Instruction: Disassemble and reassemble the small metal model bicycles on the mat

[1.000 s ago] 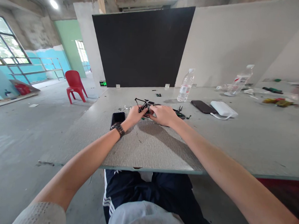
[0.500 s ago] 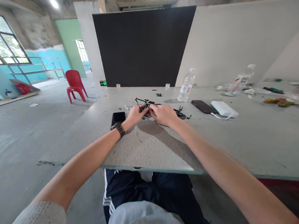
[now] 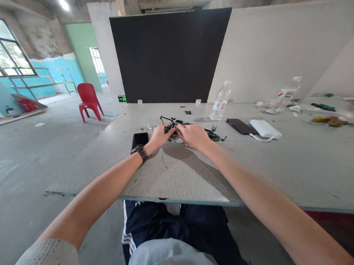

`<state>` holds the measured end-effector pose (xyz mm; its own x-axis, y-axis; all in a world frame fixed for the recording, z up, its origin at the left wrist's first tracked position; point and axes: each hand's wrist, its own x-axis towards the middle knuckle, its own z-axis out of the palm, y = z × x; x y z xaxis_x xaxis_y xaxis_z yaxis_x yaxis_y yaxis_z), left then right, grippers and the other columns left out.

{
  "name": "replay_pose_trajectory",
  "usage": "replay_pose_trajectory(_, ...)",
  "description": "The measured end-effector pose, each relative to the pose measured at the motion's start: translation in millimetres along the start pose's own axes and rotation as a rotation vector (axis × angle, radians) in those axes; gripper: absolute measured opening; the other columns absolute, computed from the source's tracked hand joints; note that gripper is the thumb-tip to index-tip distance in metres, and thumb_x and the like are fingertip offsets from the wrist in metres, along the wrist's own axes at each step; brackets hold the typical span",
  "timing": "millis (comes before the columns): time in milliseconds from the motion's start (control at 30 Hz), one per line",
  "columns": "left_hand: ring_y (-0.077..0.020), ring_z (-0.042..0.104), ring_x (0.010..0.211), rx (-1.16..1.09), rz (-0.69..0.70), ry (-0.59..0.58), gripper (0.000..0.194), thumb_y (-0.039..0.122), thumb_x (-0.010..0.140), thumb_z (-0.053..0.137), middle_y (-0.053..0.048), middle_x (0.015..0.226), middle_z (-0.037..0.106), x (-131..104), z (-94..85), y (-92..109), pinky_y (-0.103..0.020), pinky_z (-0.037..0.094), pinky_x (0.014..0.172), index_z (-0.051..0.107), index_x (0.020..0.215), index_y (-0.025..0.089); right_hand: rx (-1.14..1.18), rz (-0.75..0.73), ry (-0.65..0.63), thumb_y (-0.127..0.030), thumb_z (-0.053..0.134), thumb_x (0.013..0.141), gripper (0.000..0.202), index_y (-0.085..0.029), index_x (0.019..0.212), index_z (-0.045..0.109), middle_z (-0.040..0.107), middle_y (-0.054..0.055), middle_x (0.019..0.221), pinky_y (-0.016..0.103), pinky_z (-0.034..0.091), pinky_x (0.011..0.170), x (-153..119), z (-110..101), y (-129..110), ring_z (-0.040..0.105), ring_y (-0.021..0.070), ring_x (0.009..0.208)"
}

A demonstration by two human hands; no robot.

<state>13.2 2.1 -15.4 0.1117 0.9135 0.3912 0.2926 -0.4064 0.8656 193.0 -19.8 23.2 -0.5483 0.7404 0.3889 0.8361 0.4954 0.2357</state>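
A small black model bicycle frame (image 3: 172,121) is held between my two hands above the grey table. My left hand (image 3: 160,136) has its fingers closed on the frame's left and lower part. From the other side, my right hand (image 3: 193,135) pinches at the small wheel (image 3: 175,135); its fingertips nearly meet those of my left hand. Just right of my right hand a loose black wheel (image 3: 214,137) lies on the table, with small black parts beside it. Small silvery pieces (image 3: 151,127) lie left of my left hand.
A black phone (image 3: 140,139) lies by my left wrist. Beyond my right hand stand a clear bottle (image 3: 221,101), a dark phone (image 3: 241,126) and a white power bank (image 3: 264,129) with a cable. The table's front edge (image 3: 179,200) is near my lap.
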Motion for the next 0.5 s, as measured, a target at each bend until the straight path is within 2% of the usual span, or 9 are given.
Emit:
replay_pose_trajectory(200,-0.0178,0.073,0.064,-0.015,-0.034,0.018,0.022,0.024,0.094,0.068,-0.004,0.073,0.072,1.2,-1.2,-0.3,-0.028,0.058,0.061,0.064,0.074,0.016,0.017,-0.011,0.003,-0.028,0.031,0.107,0.035,-0.016,0.12,0.061,0.076,0.013,0.096,0.034,0.021,0.058,-1.0,-2.7,-0.9,0.061,0.021,0.069)
replay_pose_trajectory(500,-0.0166,0.073,0.064,-0.061,-0.082,0.013,0.024,0.027,0.097,0.066,-0.005,0.072,0.073,1.6,0.6,1.0,-0.026,0.06,0.061,0.066,0.075,0.015,-0.011,-0.05,0.071,-0.027,0.032,0.109,0.032,-0.017,0.116,0.062,0.074,0.012,0.106,0.033,0.026,0.061,-0.5,0.7,3.9,0.065,0.0224,0.082)
